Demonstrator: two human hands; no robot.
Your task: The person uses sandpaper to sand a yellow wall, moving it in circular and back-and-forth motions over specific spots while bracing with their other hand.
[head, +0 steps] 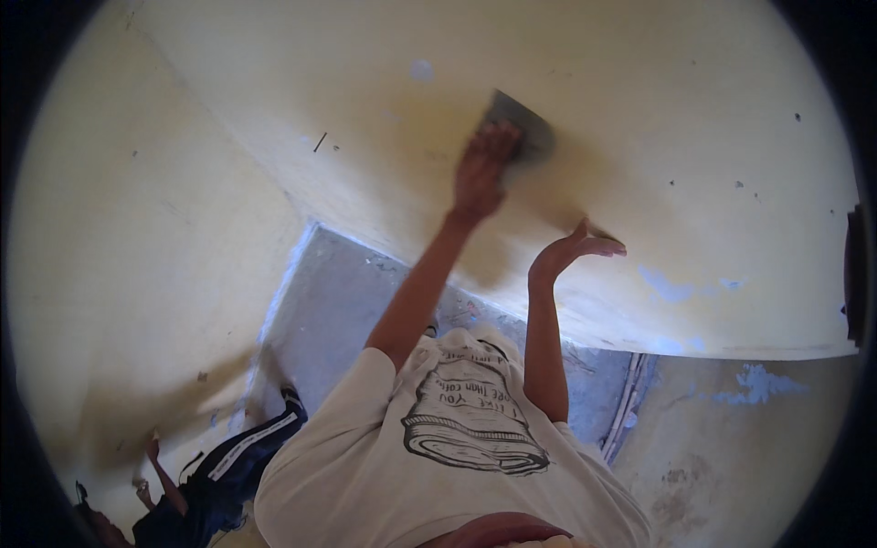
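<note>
My left hand (483,168) is raised to the yellowish painted wall (384,171), slightly blurred. Its fingers hold a dark grey, flat sheet (524,120), possibly sandpaper, against the surface. Lower and to the right, my right hand (579,250) is at the wall, bent back at the wrist, with its fingers stretched out and its thumb raised. A thin brownish edge shows beside those fingers; whether it is a held sheet or shadow, I cannot tell.
Another person (199,486) in dark clothes is at the lower left, one hand near the adjoining wall (157,274). Grey floor (329,294) meets the walls below. Long thin poles or pipes (627,404) lie at the right. A small nail-like thing (320,142) marks the wall.
</note>
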